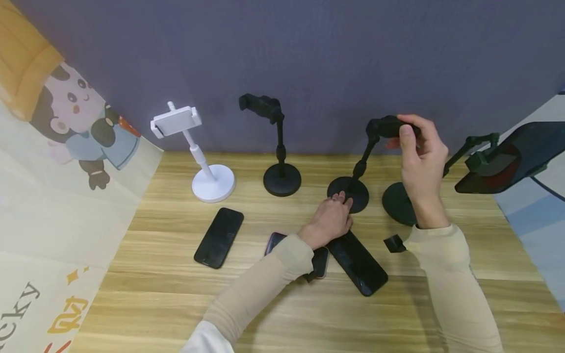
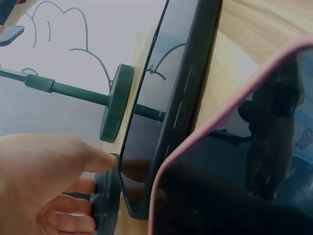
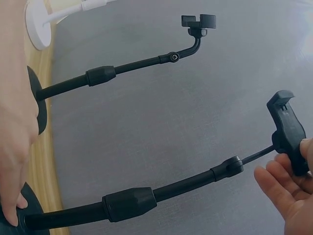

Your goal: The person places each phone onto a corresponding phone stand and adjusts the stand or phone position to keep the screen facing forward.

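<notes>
At the back right, my right hand (image 1: 421,157) grips the clamp head of a black phone stand (image 1: 359,169), thumb on one side and fingers on the other. The clamp (image 3: 287,128) shows clearly in the right wrist view. My left hand (image 1: 328,220) holds that stand's round base (image 1: 359,193), fingers over it by the pole and thumb at its near rim. Just below that hand lies a black phone (image 1: 359,267), screen up. Another phone (image 1: 321,262), pink-edged in the left wrist view, is partly hidden under my left forearm.
A white stand (image 1: 213,184) and another black stand (image 1: 282,180) are on the left. A dark green stand (image 1: 397,201) holds a large phone or tablet (image 1: 512,157) at the right. One more phone (image 1: 218,238) lies on the wooden table (image 1: 154,294). A grey-blue panel (image 1: 282,49) rises behind.
</notes>
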A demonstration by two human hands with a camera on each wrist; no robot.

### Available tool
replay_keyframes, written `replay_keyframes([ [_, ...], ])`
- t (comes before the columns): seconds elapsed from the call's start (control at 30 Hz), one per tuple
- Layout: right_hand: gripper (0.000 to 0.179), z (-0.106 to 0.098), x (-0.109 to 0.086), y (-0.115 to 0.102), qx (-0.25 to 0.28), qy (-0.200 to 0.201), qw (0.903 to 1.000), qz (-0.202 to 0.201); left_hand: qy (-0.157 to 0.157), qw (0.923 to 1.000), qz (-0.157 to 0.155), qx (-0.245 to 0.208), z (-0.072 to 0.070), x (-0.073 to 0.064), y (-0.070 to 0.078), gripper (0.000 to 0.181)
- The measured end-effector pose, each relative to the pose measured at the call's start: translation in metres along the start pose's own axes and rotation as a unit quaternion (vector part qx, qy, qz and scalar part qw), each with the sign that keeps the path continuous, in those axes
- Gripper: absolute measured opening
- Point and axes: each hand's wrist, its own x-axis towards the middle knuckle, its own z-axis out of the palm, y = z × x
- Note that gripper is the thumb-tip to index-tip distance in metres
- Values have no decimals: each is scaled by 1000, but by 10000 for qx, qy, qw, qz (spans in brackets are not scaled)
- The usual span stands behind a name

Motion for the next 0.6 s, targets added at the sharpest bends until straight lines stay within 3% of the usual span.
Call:
replay_keyframes([
  [0.2,24,1,0,2,13,65,10000,28,54,9953,-95,-958,3,-1,-7,51],
  [0.43,32,-1,-1,6,102,123,9998,99,-254,9742,70,-2241,1,-4,-22,48],
  [0.6,45,-4,-5,5,91,2,9997,223,-338,9627,185,-2677,-3,-9,-30,46],
])
